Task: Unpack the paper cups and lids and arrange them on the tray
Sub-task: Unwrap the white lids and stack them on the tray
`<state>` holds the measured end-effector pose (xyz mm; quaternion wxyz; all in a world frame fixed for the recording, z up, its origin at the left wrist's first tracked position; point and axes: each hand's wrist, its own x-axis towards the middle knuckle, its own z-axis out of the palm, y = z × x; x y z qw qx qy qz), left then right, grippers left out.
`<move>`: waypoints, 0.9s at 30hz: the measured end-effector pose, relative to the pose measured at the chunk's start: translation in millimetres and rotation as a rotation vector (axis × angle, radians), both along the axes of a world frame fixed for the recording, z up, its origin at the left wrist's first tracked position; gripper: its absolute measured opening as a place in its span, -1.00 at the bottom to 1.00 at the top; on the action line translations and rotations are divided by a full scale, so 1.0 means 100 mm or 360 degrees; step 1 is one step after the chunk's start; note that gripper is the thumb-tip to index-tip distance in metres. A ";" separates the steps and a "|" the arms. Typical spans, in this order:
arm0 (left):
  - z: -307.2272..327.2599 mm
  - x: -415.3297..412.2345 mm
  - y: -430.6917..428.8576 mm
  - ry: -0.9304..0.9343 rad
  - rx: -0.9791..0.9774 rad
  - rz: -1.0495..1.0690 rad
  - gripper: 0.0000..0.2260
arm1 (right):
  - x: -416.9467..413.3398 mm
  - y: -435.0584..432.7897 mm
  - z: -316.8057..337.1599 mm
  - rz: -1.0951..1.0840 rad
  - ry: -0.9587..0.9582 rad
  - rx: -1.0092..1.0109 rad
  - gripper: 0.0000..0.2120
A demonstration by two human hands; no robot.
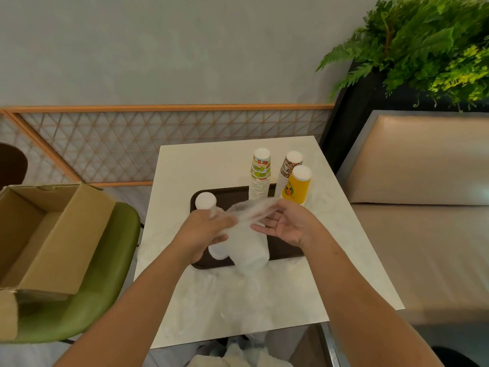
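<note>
**Cup stacks unwrapped at a corner café table**

A person's two bare hands work over a dark brown tray [287, 251] on a white square table [201, 165] in the middle of the frame; a clear plastic wrap [251, 210] stretches taut between them. The left hand [209, 230], its back to the camera, has its fingers curled round one end of the film. The right hand [285, 226] lies palm up with its lower fingers loosely spread, while its thumb side appears to pinch the other end, though blur softens the detail. Below the hands a wrapped white stack [244, 251] lies on its side across the tray's near edge, partly overhanging the tabletop; whether it holds cups or lids cannot be told. An upright white stack [205, 200] stands at the tray's far left corner. Three upturned stacks stand at the far right: a green-and-orange patterned stack [260, 173] on the tray's edge, a brown patterned stack [289, 165] behind, and a yellow cup stack [297, 185] just beside it. At left an open cardboard box [45, 234] rests on a green chair [105, 287]. A wood-framed lattice screen [158, 144] runs along the grey wall [172, 49] behind the table; a beige bench seat [423, 207] fills the right side, with a fern planter [423, 43] at upper right.
</note>
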<state>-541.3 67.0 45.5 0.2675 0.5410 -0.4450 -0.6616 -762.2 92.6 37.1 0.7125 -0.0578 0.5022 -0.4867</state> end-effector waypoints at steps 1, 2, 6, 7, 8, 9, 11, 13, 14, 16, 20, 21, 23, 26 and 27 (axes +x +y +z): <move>0.00 -0.01 0.01 -0.0077 -0.0042 0.0046 -0.80 | -0.02 0.02 -0.01 -0.0059 -0.0055 0.0011 -0.76; -0.02 -0.02 0.00 -0.0100 -0.0039 0.0119 -0.85 | -0.03 0.03 -0.02 -0.0113 -0.0103 0.0015 -0.74; -0.15 -0.06 -0.08 0.0126 0.0310 0.0341 -0.90 | -0.10 0.08 -0.07 -0.0264 -0.0287 0.0005 -0.72; -0.17 -0.07 -0.09 0.0272 0.0434 0.0393 -0.89 | -0.10 0.10 -0.07 -0.0298 -0.0327 0.0000 -0.72; -0.19 -0.08 -0.10 0.0420 0.0535 0.0443 -0.90 | -0.11 0.10 -0.08 -0.0328 -0.0334 0.0003 -0.71; -0.20 -0.10 -0.11 0.0533 0.0619 0.0492 -0.89 | -0.12 0.10 -0.09 -0.0338 -0.0361 -0.0009 -0.71; -0.21 -0.16 -0.11 0.0708 0.0754 0.0592 -0.85 | -0.11 0.10 -0.12 -0.0323 -0.0382 0.0011 -0.71; -0.22 -0.21 -0.10 0.0825 0.0874 0.0675 -0.81 | -0.11 0.08 -0.19 -0.0282 -0.0353 0.0029 -0.66; -0.22 -0.23 -0.10 0.0873 0.0917 0.0708 -0.79 | -0.11 0.08 -0.22 -0.0287 -0.0332 0.0035 -0.67; -0.24 -0.24 -0.10 0.0972 0.0963 0.0773 -0.68 | -0.11 0.07 -0.26 -0.0369 -0.0349 0.0052 -0.69; -0.25 -0.21 -0.13 0.0896 0.0929 0.0760 -0.87 | -0.15 0.04 -0.33 -0.0583 -0.0354 0.0082 -0.65; -0.24 -0.20 -0.14 0.0837 0.0903 0.0733 -0.92 | -0.17 0.02 -0.36 -0.0595 -0.0353 0.0066 -0.64; -0.20 -0.19 -0.14 0.0763 0.0824 0.0602 -0.93 | -0.17 0.02 -0.35 -0.0523 -0.0346 0.0059 -0.64; -0.11 -0.17 -0.12 0.0509 0.0598 0.0273 -0.94 | -0.15 0.03 -0.25 -0.0148 0.0044 0.0089 -0.70; -0.09 -0.16 -0.13 0.0441 0.0524 0.0218 -0.91 | -0.14 0.03 -0.23 0.0067 0.0264 0.0108 -0.65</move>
